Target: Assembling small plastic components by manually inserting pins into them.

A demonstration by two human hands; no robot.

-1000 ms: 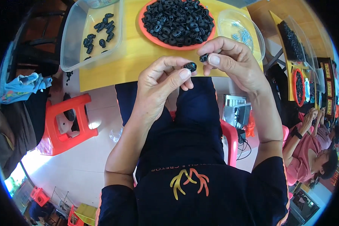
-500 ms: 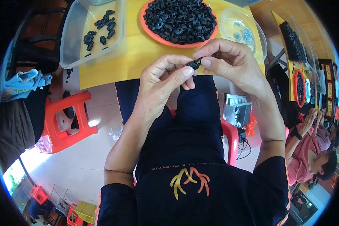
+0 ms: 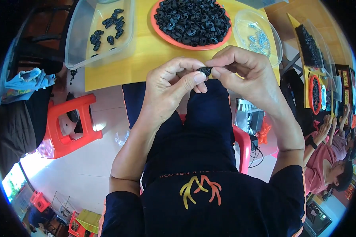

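Two hands on black part; orange-lettered dark shirt

Your short-sleeved black fabric T-shirt, sleeve edges piped orange; chest bears a yellow-and-orange branching emblem and small orange lettering. Your dark navy fabric trousers, side seams orange-piped. Your left hand and right hand, bare.

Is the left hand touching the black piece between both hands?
Touching: in the head view, the left hand holds its thumb against the black piece, no visible gap.
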